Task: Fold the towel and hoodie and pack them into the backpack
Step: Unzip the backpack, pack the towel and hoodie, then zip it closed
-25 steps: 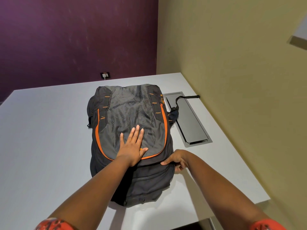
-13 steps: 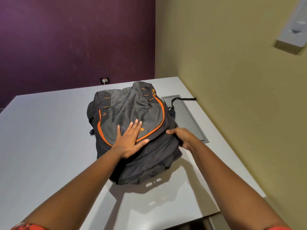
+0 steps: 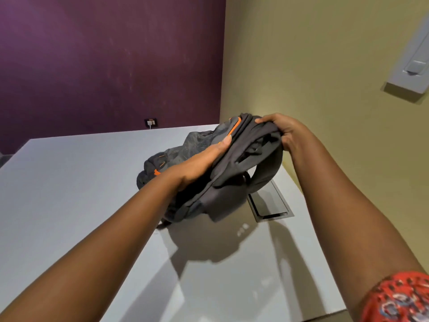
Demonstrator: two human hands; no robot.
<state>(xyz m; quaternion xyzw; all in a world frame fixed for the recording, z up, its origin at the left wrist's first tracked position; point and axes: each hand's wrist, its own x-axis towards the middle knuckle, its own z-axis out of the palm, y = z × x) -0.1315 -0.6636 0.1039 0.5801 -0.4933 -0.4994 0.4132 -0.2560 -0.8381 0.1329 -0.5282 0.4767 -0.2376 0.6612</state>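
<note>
Your right hand (image 3: 282,133) has its fingers (image 3: 267,120) curled over the raised top edge of the backpack (image 3: 232,173), bunching the dark fabric in a firm grip. Your left hand (image 3: 204,159) lies along the backpack's front panel with fingers (image 3: 225,142) straight and together, pressing flat beside the orange piping; it supports rather than clamps.

The backpack is tipped up on 1 end: its far, lower end rests on the counter (image 3: 69,205), its near end is lifted clear and throws a shadow beneath. A padded shoulder strap (image 3: 267,173) hangs in a loop from the backpack's right side, above the recessed metal hatch (image 3: 271,205) set in the counter. Beyond the backpack, a wall socket (image 3: 151,122) sits at the counter's back edge. Neither towel nor hoodie is visible; whether they are inside cannot be told.

Handling judgement: the shell is soft, sags and creases wherever unsupported, so it looks lightly filled and not heavy. Fabric bunches rather than slips, giving good purchase. Best holds: the top edge or the strap where it joins the body; the flat panel offers only a push surface. Watch the loose strap near the hatch, where it could snag.
</note>
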